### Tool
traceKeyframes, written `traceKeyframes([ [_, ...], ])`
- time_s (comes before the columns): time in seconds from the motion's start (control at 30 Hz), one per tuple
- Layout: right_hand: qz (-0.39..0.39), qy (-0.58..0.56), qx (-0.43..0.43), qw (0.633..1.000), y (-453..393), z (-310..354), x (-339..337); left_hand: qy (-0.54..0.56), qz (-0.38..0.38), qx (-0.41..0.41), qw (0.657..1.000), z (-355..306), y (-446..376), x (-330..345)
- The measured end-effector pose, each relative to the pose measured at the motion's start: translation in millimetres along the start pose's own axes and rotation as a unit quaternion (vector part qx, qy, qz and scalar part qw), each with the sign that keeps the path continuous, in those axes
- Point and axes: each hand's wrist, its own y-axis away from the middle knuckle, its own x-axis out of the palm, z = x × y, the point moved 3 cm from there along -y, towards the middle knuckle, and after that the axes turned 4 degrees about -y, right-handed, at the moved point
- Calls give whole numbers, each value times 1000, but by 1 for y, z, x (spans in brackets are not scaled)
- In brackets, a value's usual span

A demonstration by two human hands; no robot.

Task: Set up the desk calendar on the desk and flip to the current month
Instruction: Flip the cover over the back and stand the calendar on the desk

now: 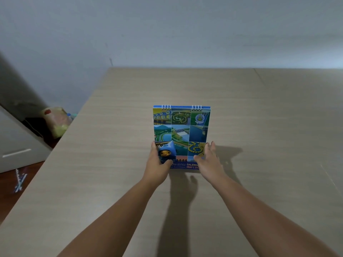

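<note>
A spiral-bound desk calendar [181, 130] stands near the middle of the pale wood desk [259, 127], its cover facing me: a grid of blue and green photos with a blue cartoon mascot at the lower left. White wire rings run along its top edge. My left hand [157, 162] grips the lower left corner, thumb on the cover. My right hand [207, 158] is at the lower right corner, fingers spread and touching the cover's edge.
The desk's left edge runs diagonally down to the lower left. Past it, on the floor, lie a plastic bag [55, 121] with a bottle and a white cabinet [16, 145]. A plain wall stands right behind the desk.
</note>
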Motion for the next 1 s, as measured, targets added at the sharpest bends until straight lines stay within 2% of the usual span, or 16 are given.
traceKeyframes([
  [0.27,-12,9,7,1000,5,4,1,23,16,25,999,-8,4,-8],
  [0.4,-64,-14,-11,998,10,7,-4,15,-26,30,999,-15,6,-13],
  [0.53,-132,-86,-14,987,25,13,-14,16,-42,2,999,-23,10,-19],
  [0.63,-119,-147,-41,981,38,23,-30,27,-77,-25,996,-32,18,-40],
  [0.7,-85,-205,-67,973,47,35,-44,86,-78,-9,993,-46,24,-62],
  [0.77,-54,-303,-109,945,58,56,-65,169,-33,20,985,-74,34,-83],
  [0.87,0,-476,-161,865,65,96,-105,254,21,96,962,-128,40,-113],
  [0.93,63,-529,-199,822,63,128,-131,309,39,129,941,-165,32,-127],
  [1.0,77,-527,-222,816,53,159,-149,343,30,159,925,-199,14,-134],
])
